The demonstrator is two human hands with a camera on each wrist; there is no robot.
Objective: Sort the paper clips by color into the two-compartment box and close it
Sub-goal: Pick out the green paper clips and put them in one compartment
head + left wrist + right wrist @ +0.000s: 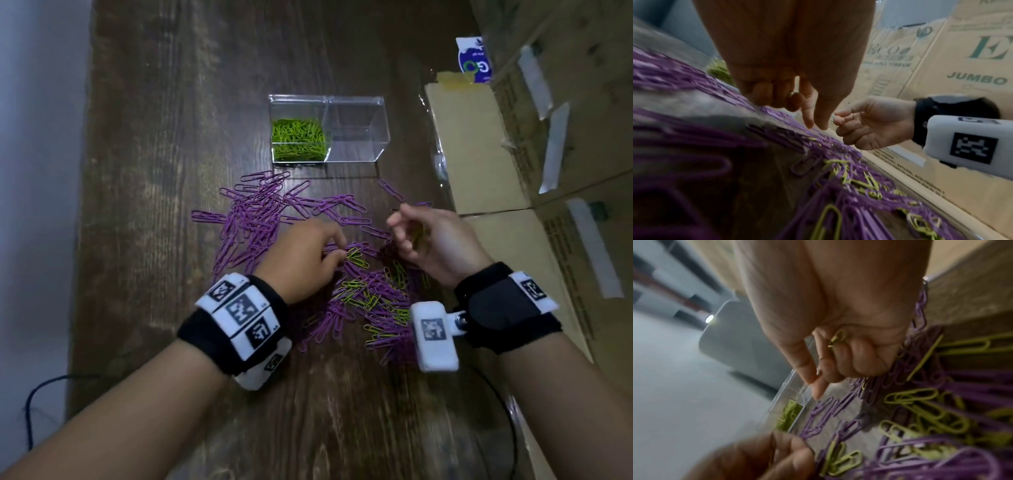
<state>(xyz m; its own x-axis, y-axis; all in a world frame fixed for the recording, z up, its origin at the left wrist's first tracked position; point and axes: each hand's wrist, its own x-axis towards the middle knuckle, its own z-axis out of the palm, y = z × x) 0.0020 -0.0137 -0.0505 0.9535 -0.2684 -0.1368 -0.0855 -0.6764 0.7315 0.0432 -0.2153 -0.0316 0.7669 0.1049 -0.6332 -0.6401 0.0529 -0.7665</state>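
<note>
Our right hand [435, 240] hovers over the table [144, 205] with its fingers curled around a few green clips [836, 338] in the palm, and our left hand [301, 260] pinches at the mixed pile [373, 301]. Loosen the right fist and they drop back among the purple clips [250, 219]. Interlocked clips could carry a purple one into the green compartment [298, 138] of the clear box [356, 130], whose other half sits bare.
</note>
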